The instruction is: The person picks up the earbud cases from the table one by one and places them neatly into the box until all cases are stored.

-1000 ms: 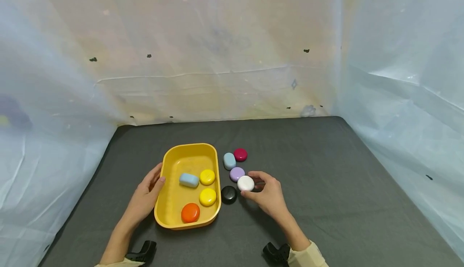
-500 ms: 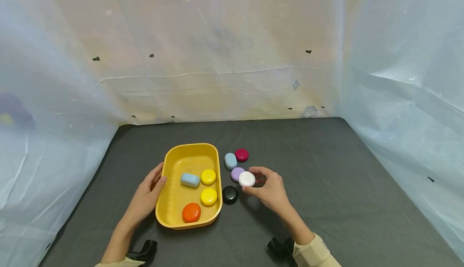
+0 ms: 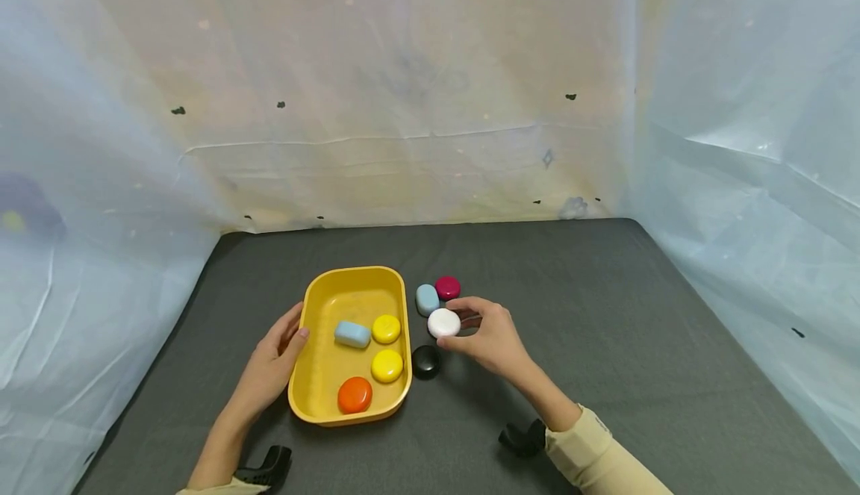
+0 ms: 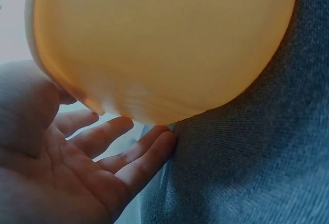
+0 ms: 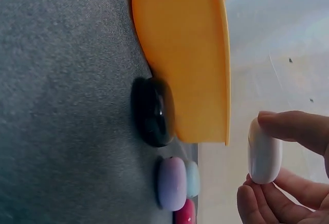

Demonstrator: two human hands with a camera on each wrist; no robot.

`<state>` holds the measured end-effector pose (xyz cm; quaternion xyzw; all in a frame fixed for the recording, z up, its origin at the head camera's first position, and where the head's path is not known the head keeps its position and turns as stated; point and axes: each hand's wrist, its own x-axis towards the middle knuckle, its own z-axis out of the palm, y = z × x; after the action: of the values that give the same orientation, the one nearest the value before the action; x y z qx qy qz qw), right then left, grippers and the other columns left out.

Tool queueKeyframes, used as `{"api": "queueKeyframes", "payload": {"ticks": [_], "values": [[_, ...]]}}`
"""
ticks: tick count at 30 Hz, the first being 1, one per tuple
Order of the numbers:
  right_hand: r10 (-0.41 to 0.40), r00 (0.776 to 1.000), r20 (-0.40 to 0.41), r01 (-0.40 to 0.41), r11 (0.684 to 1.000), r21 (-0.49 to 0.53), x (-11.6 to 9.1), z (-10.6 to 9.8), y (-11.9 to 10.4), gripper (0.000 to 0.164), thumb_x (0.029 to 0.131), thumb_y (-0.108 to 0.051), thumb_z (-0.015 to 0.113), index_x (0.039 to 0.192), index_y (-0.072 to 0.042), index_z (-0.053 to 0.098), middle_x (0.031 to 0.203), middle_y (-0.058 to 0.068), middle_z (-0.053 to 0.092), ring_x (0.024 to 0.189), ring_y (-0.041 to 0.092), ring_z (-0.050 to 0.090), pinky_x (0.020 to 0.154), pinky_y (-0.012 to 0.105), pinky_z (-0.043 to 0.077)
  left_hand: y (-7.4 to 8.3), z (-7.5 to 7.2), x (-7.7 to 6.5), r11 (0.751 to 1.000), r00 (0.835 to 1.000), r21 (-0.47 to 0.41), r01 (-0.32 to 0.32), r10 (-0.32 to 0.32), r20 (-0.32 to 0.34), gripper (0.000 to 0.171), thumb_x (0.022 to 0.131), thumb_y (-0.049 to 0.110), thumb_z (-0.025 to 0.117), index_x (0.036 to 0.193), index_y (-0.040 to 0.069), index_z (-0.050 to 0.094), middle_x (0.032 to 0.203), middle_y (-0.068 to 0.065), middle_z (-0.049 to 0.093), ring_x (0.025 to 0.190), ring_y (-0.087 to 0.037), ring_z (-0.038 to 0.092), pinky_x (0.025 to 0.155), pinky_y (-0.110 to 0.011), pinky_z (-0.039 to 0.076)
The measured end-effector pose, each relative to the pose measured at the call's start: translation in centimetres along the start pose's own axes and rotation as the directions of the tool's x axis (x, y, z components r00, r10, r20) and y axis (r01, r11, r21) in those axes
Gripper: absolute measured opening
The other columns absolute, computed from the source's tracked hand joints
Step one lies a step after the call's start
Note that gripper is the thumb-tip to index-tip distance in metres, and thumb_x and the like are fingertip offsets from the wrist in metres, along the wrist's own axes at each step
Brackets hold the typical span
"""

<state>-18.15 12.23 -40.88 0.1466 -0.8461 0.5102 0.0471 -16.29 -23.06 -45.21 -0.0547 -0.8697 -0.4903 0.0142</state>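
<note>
The head camera looks forward and down over the bench (image 3: 571, 316) toward the sheet (image 3: 430, 69), set back enough to take in the left hand (image 3: 272, 357) and right hand (image 3: 493, 337). The left wrist camera sits close against the tray (image 3: 319, 375), whose wall fills most of its upper view. The right wrist camera looks low across the bench, turned sideways, sharing the tray, black disc (image 3: 426, 362) and white disc (image 3: 444, 323) with the head view.

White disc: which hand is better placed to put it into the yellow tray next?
The right hand, most likely: it pinches the white disc, raised just right of the yellow tray. The left hand grips the tray's left side.
</note>
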Motion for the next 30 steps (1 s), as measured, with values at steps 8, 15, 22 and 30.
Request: {"api": "queueKeyframes", "payload": {"ticks": [8,15,22,30], "values": [[-0.059,0.998,0.036,0.061,0.997,-0.053,1.0,0.6,-1.4,0.048,0.072,-0.013,0.089,0.115,-0.007,0.069,0.11,0.004,0.064,0.087,0.022,0.065,0.078,0.042,0.056,0.1,0.0,0.0,1.0,1.0,-0.002,0.015,-0.015,-0.012,0.061,0.107,0.035,0.042,0.158,0.011,0.02,0.153,-0.02,0.034,0.132,-0.035,0.044,0.101,-0.049,0.04],[-0.11,0.99,0.086,0.111,0.994,-0.01,1.8,1.7,-3.1,0.047,0.073,-0.012,0.088,0.115,-0.005,0.069,0.107,0.004,0.064,0.088,0.022,0.065,0.079,0.039,0.057,0.2,0.0,0.1,1.0,1.0,0.004,0.016,-0.016,-0.01,0.06,0.107,0.035,0.043,0.158,0.012,0.021,0.153,-0.02,0.034,0.131,-0.035,0.044,0.101,-0.05,0.041],[-0.132,0.979,0.154,0.131,0.991,0.017,2.0,3.6,-3.8,0.045,0.075,-0.014,0.087,0.116,-0.006,0.069,0.104,-0.001,0.064,0.087,0.016,0.065,0.079,0.036,0.056,0.4,0.0,0.1,1.0,1.0,-0.003,0.015,-0.015,0.003,0.06,0.107,0.035,0.043,0.158,0.012,0.021,0.153,-0.02,0.034,0.131,-0.035,0.044,0.101,-0.051,0.041],[-0.15,0.967,0.207,0.149,0.989,0.019,1.8,5.3,-4.0,0.047,0.076,-0.013,0.087,0.117,-0.003,0.068,0.111,0.002,0.065,0.092,0.015,0.063,0.083,0.038,0.055,0.4,0.2,0.0,0.999,1.0,-0.018,0.027,-0.027,0.009,0.061,0.107,0.035,0.043,0.158,0.013,0.02,0.154,-0.02,0.033,0.133,-0.036,0.042,0.102,-0.049,0.04]]}}
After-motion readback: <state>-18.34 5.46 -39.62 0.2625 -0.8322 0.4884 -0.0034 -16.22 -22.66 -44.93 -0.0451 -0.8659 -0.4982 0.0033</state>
